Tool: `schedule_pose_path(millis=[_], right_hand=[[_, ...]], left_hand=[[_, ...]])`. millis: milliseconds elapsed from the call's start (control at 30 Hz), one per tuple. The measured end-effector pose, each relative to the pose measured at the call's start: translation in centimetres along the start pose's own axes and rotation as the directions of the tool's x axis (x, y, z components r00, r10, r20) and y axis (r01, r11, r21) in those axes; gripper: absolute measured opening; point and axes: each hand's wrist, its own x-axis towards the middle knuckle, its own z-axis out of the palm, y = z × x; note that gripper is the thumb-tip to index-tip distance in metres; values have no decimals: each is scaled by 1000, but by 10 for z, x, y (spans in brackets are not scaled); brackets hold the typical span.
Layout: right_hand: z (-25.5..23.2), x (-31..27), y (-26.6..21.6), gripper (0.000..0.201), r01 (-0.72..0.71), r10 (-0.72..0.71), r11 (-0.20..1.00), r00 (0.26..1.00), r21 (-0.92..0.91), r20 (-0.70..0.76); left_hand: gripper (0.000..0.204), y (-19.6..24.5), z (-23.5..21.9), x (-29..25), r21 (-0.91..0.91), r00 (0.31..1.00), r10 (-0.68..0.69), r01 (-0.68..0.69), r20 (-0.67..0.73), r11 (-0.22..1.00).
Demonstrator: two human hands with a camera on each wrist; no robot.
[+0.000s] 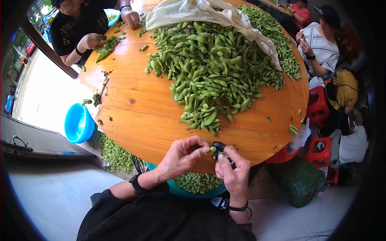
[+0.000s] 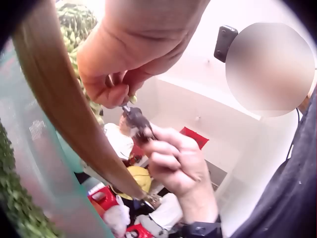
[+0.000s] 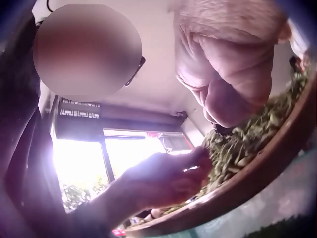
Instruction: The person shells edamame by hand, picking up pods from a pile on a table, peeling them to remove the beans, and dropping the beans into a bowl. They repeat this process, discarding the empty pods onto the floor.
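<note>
My left hand (image 1: 183, 156) pinches a small green pod (image 1: 212, 149) between thumb and fingertips, just past the table's near edge. Against it is my right hand (image 1: 234, 170), with black coverings (image 1: 219, 147) on its thumb or fingertips, curled close to the pod's other end. In the left wrist view the left hand (image 2: 136, 44) and right hand (image 2: 176, 161) meet at the black tips. The right wrist view has the right hand (image 3: 225, 64) above the left hand (image 3: 158, 178); the pod is hard to make out there.
A large heap of green pods (image 1: 213, 64) lies on the round wooden table (image 1: 132, 132), partly under white cloth (image 1: 193, 14). Below the near edge is a teal basin (image 1: 173, 186) of pods; a blue basin (image 1: 80, 123) stands left. Other people sit around; red stools (image 1: 317, 106) stand right.
</note>
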Motion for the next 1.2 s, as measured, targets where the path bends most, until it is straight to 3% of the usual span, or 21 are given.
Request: schedule_pose_path(millis=[67, 167, 233, 467, 533, 567, 600, 633, 700, 800, 833, 867, 900, 967, 1033, 1100, 1133, 1167, 1200], right_hand=[[3, 2, 6, 23, -51, 47, 993, 998, 109, 40], [1, 0, 7, 22, -77, 73, 990, 997, 117, 38], [1, 0, 10, 22, -73, 71, 991, 997, 113, 27], [1, -1, 14, 20, -43, 43, 994, 999, 103, 3], [-1, -3, 19, 19, -11, 12, 996, 1000, 92, -9], [-1, -3, 22, 19, 21, -20, 997, 1000, 79, -17], [-4, -2, 22, 19, 20, -19, 997, 1000, 79, -18], [-8, -1, 22, 18, -19, 16, 983, 1000, 181, 21], [-9, 0, 20, 16, -61, 44, 958, 997, 281, 64], [-8, -2, 15, 15, -49, 44, 988, 998, 147, 39], [-6, -2, 16, 14, 62, -62, 995, 998, -75, -7], [-4, -3, 16, 14, 159, -175, 942, 984, -296, -27], [-2, -2, 16, 14, 158, -174, 942, 984, -296, -27], [5, -3, 13, 18, 356, -491, 638, 871, -683, -5], [11, -5, 14, 21, 379, -512, 600, 859, -704, 26], [14, -7, 16, 20, 411, -551, 592, 834, -693, 24], [11, -8, 18, 20, 410, -551, 592, 835, -694, 24], [4, -9, 20, 19, 339, -424, 729, 906, -595, -3], [-1, -10, 21, 17, 247, -287, 840, 958, -484, -10]], left_hand=[[12, -10, 9, -1, -40, 999, 28, -29, -25, 999], [9, -17, 16, -2, 14, 987, 110, -109, -114, 994], [7, -22, 19, -2, 250, 953, 262, -220, -151, 943], [5, -25, 24, -2, 373, 922, 350, -269, -167, 888], [5, -25, 26, -3, 121, 973, 169, -151, -156, 981], [5, -24, 24, -3, 121, 974, 168, -150, -154, 981], [7, -20, 20, -2, -186, 998, -18, 6, -63, 982], [9, -16, 17, -1, -456, 982, -170, 187, 79, 870], [10, -11, 18, 1, -469, 970, -225, 241, 91, 850], [10, -13, 17, 1, -418, 957, -265, 289, 117, 861], [10, -17, 19, 2, -77, 999, -14, 11, -33, 997], [10, -20, 20, 2, 303, 958, 275, -240, -79, 922], [10, -15, 20, 0, 302, 958, 274, -239, -79, 923], [13, 1, 22, -5, 630, 918, 386, -250, -87, 736], [21, 0, 21, -5, 553, 912, 405, -307, -61, 775], [19, -2, 18, -5, 434, 990, 141, -132, 13, 891], [21, -6, 16, -2, 401, 989, 148, -145, 24, 905], [21, -7, 14, -1, 400, 989, 146, -145, 26, 905], [21, -4, 12, 0, 286, 996, 64, -81, 70, 955]])
